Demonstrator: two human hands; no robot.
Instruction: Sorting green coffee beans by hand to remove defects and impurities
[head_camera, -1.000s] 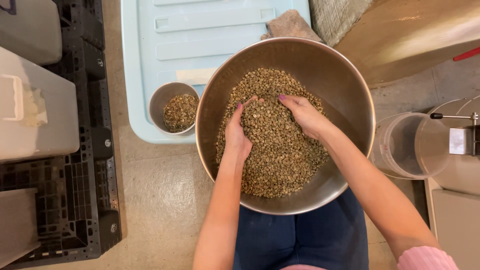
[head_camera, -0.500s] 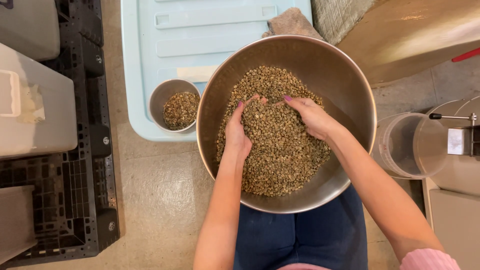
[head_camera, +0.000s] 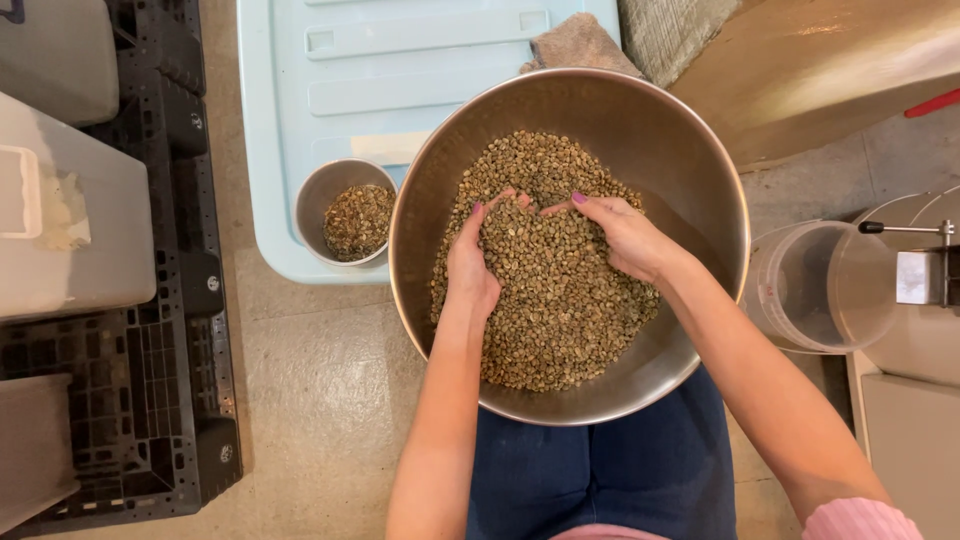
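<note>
A large steel bowl (head_camera: 690, 160) rests on my lap, holding a heap of greenish-brown unroasted coffee beans (head_camera: 560, 310). My left hand (head_camera: 472, 262) and my right hand (head_camera: 620, 232) are both in the heap, cupped toward each other with a mound of beans between them. The fingertips nearly meet at the far side of the mound. Fingers are curved, partly buried in beans.
A small steel cup (head_camera: 312, 195) with darker beans stands on a pale blue plastic lid (head_camera: 400, 60) left of the bowl. A black pallet (head_camera: 150, 400) with grey bins lies at left. A clear plastic tub (head_camera: 800, 290) and metal equipment stand at right.
Both hands have drawn closer together, scooping beans into a mound between them; the view has shifted slightly.
</note>
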